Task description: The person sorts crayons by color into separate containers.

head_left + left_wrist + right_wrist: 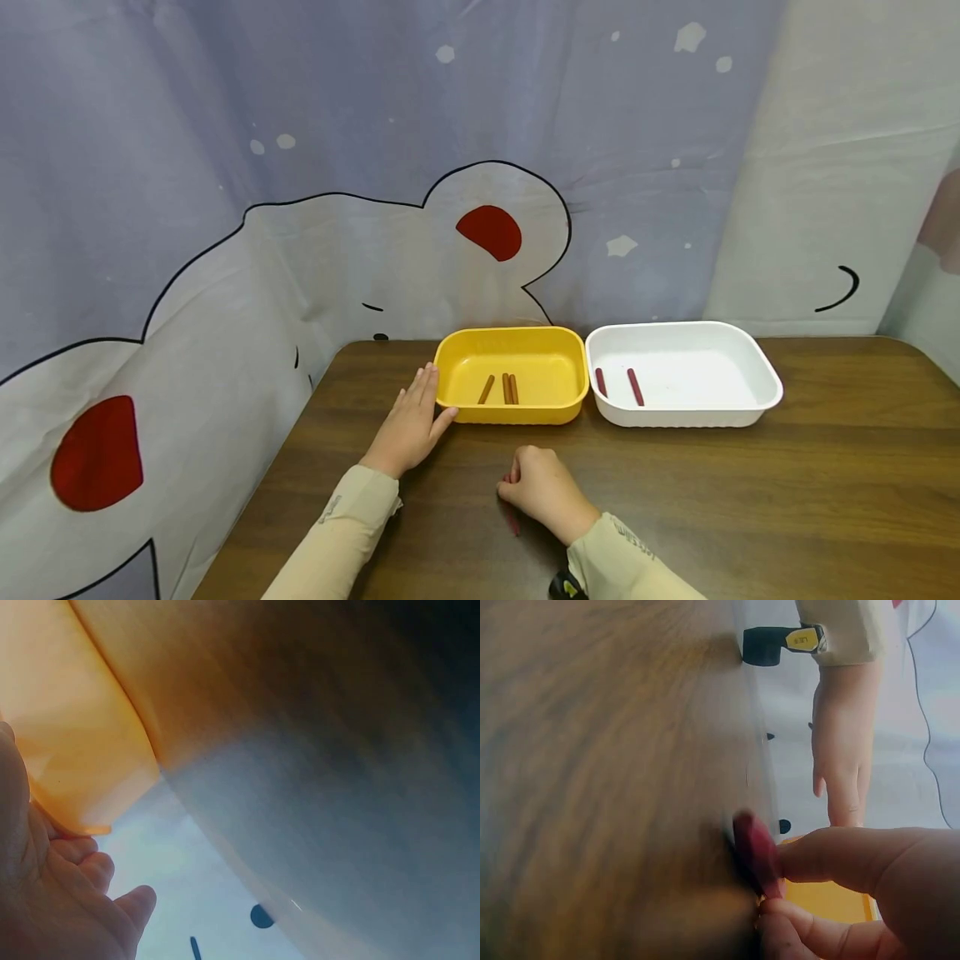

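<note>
My left hand (408, 425) lies with straight fingers along the left side of a yellow tray (510, 415); in the left wrist view the fingers (94, 870) touch the tray's wall (90, 765). Several short brown sticks rest inside, among them one lone stick (486, 389). Just in front of the tray, low over the table, my right hand (543, 492) pinches a slim dark red stick (512, 521) between thumb and fingers. Close up in the right wrist view, that stick (756, 851) looks faceted, its far end hidden by the fingertips.
A white tray (697, 418) stands right beside the yellow one, holding two dark red sticks, one of them a leaning stick (635, 387). Both trays are near the back edge of the brown wooden table (840, 467). Behind hangs a patterned cloth (360, 108).
</note>
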Demonstrator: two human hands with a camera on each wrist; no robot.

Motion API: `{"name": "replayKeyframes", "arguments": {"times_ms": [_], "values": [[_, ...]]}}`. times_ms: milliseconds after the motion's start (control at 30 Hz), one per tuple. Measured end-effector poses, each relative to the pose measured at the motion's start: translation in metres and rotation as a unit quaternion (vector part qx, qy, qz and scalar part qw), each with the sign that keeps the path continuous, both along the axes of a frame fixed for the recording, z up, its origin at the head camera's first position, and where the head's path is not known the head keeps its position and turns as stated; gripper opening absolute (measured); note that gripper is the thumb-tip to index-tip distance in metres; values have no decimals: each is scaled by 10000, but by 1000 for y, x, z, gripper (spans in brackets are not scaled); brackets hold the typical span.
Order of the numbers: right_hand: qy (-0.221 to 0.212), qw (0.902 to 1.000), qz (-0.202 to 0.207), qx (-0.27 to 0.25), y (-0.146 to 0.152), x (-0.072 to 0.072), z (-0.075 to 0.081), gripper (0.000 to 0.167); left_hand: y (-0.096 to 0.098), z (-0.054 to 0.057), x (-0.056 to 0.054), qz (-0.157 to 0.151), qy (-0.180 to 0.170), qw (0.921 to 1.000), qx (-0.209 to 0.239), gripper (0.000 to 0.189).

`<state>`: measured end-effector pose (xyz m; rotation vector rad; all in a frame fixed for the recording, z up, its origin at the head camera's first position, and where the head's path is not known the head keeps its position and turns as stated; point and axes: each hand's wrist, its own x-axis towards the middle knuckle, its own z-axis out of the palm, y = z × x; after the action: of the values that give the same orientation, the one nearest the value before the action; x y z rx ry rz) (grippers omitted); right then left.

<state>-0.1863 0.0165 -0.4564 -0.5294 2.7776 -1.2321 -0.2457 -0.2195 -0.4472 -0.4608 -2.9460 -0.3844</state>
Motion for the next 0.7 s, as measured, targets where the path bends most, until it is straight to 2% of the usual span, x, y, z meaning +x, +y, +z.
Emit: {"name": "replayKeyframes", "arguments": {"times_ms": [467, 700], "values": [[-96, 9985, 290, -449, 11, -10, 1, 23, 1, 1, 1, 23, -67, 10000, 8, 78], [-682, 9919, 358, -1010, 17, -18, 6, 15, 1, 2, 1, 48, -117, 9999, -29, 79]]}}
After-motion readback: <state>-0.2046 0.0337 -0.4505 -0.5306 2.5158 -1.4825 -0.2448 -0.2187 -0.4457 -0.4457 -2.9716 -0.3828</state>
